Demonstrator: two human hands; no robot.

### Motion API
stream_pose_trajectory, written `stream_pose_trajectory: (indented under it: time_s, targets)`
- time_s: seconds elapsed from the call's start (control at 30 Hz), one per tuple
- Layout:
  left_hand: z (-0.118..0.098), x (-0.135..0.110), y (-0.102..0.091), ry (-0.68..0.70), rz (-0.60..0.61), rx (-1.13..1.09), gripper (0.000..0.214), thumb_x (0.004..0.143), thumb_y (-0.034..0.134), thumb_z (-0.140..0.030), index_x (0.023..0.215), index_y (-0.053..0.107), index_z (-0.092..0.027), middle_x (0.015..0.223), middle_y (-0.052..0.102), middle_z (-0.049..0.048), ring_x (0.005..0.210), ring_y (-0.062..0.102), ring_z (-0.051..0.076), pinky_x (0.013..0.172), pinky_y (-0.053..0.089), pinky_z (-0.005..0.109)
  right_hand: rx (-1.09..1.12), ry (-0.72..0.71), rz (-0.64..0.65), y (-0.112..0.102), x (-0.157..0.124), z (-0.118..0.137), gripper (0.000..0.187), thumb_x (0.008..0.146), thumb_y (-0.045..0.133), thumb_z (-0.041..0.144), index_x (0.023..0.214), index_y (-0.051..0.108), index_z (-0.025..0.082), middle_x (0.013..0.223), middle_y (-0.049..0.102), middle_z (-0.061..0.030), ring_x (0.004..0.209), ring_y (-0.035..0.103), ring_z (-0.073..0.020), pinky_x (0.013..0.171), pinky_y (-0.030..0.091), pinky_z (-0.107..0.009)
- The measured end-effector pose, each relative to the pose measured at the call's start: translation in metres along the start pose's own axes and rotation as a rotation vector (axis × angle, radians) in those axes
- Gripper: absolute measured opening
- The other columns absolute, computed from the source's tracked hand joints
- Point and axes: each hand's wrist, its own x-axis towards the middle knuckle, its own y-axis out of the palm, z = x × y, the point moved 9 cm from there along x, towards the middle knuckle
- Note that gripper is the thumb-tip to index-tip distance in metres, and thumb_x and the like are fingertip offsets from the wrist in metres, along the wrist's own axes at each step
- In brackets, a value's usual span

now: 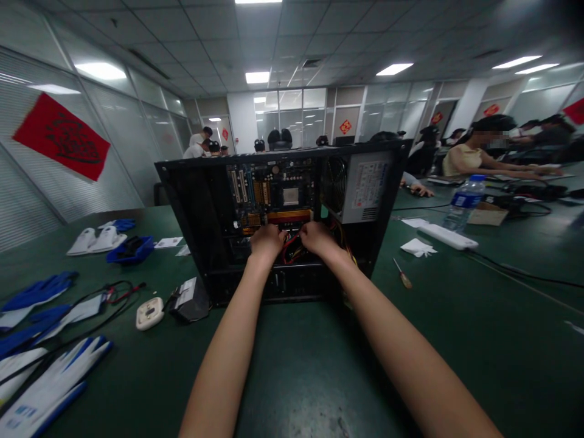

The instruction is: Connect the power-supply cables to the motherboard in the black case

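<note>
An open black computer case (191,237) stands upright on the green table, its inside facing me. Within it are the motherboard (260,182), with a bare silver processor (291,196), and a grey power supply (364,187) at the upper right. Both hands reach into the lower middle, just below the orange memory slots (288,217). My left hand (267,241) is closed at the left end of a bundle of red and yellow cables (291,246). From the right, my right hand (318,238) pinches the same bundle. The fingertips are partly hidden, and any connector is too small to make out.
At left lie blue-and-white work gloves (57,380), a blue tray (130,249), a white square device (149,313) and a dark boxy part (189,300). At right are a screwdriver (402,274), a power strip (447,236) and a water bottle (465,204). A person (474,155) sits beyond.
</note>
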Motion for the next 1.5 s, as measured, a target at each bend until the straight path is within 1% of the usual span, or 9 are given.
stream_pose_trajectory:
  time_s: [0.1, 0.2, 0.33, 0.43, 0.63, 0.93, 1.1, 1.37, 1.5]
  targets:
    - [0.001, -0.006, -0.006, -0.003, -0.042, 0.004, 0.045, 0.100, 0.044, -0.047, 0.105, 0.075, -0.015, 0.109, 0.074, 0.0203, 0.105, 0.070, 0.033, 0.083, 0.052, 0.038, 0.057, -0.041, -0.093, -0.011, -0.001, 0.005, 0.037, 0.102, 0.048, 0.036, 0.091, 0.076, 0.015, 0.097, 0.077, -0.0154, 0.088, 0.070, -0.0238, 0.068, 0.039, -0.029]
    - [-0.001, -0.010, -0.009, 0.018, -0.058, 0.001, 0.045, 0.101, 0.041, -0.045, 0.107, 0.074, -0.015, 0.109, 0.075, 0.0194, 0.104, 0.070, 0.031, 0.083, 0.051, 0.036, 0.081, -0.104, -0.163, -0.018, -0.001, 0.011, 0.041, 0.103, 0.046, 0.038, 0.085, 0.075, 0.016, 0.092, 0.077, -0.0124, 0.081, 0.068, -0.0198, 0.065, 0.035, -0.029]
    - [-0.014, -0.012, -0.002, 0.144, 0.006, -0.077, 0.040, 0.101, 0.043, -0.040, 0.099, 0.075, -0.015, 0.102, 0.077, 0.0154, 0.096, 0.071, 0.025, 0.080, 0.050, 0.030, 0.104, -0.161, -0.187, -0.018, -0.003, 0.016, 0.039, 0.101, 0.049, 0.035, 0.079, 0.074, 0.015, 0.084, 0.077, -0.0104, 0.072, 0.065, -0.0178, 0.060, 0.030, -0.029]
    - [-0.027, -0.014, -0.003, 0.259, 0.013, -0.061, 0.039, 0.100, 0.043, -0.034, 0.093, 0.076, -0.015, 0.096, 0.077, 0.0156, 0.091, 0.071, 0.025, 0.080, 0.049, 0.031, 0.158, -0.246, -0.167, -0.018, -0.006, 0.025, 0.037, 0.100, 0.051, 0.033, 0.076, 0.073, 0.016, 0.079, 0.075, -0.0082, 0.069, 0.063, -0.0165, 0.060, 0.030, -0.028]
    - [-0.043, -0.018, -0.002, 0.392, 0.048, -0.039, 0.034, 0.094, 0.045, -0.023, 0.098, 0.078, -0.014, 0.097, 0.077, 0.0165, 0.091, 0.073, 0.027, 0.077, 0.051, 0.031, 0.191, -0.355, -0.196, -0.025, -0.012, 0.039, 0.037, 0.101, 0.051, 0.030, 0.075, 0.072, 0.015, 0.079, 0.075, -0.0078, 0.071, 0.063, -0.0162, 0.062, 0.032, -0.028]
    - [-0.041, -0.017, 0.006, 0.351, 0.100, -0.029, 0.033, 0.091, 0.048, -0.022, 0.104, 0.076, -0.011, 0.100, 0.077, 0.0198, 0.094, 0.073, 0.028, 0.081, 0.052, 0.032, 0.149, -0.332, -0.096, -0.017, -0.011, 0.041, 0.037, 0.103, 0.048, 0.029, 0.082, 0.074, 0.014, 0.089, 0.077, -0.0104, 0.080, 0.067, -0.0182, 0.067, 0.034, -0.028]
    - [-0.042, -0.018, 0.009, 0.401, 0.129, -0.015, 0.031, 0.089, 0.049, -0.021, 0.102, 0.076, -0.012, 0.098, 0.077, 0.0179, 0.091, 0.073, 0.028, 0.077, 0.052, 0.032, 0.183, -0.291, -0.017, -0.008, -0.008, 0.037, 0.036, 0.104, 0.046, 0.027, 0.085, 0.075, 0.014, 0.093, 0.077, -0.0106, 0.082, 0.067, -0.0178, 0.067, 0.035, -0.027]
    - [-0.047, -0.020, 0.010, 0.427, 0.132, 0.011, 0.031, 0.090, 0.049, -0.018, 0.103, 0.076, -0.012, 0.101, 0.077, 0.0183, 0.095, 0.073, 0.028, 0.082, 0.053, 0.032, 0.193, -0.280, -0.026, -0.006, -0.003, 0.035, 0.037, 0.105, 0.044, 0.027, 0.084, 0.072, 0.015, 0.093, 0.076, -0.0116, 0.082, 0.066, -0.0191, 0.067, 0.035, -0.029]
    - [-0.046, -0.019, 0.005, 0.424, 0.082, -0.029, 0.030, 0.091, 0.048, -0.016, 0.106, 0.075, -0.013, 0.105, 0.076, 0.0183, 0.101, 0.072, 0.029, 0.087, 0.052, 0.034, 0.250, -0.273, -0.087, -0.010, -0.002, 0.034, 0.032, 0.104, 0.046, 0.025, 0.083, 0.068, 0.015, 0.089, 0.074, -0.0095, 0.079, 0.064, -0.0171, 0.067, 0.035, -0.027]
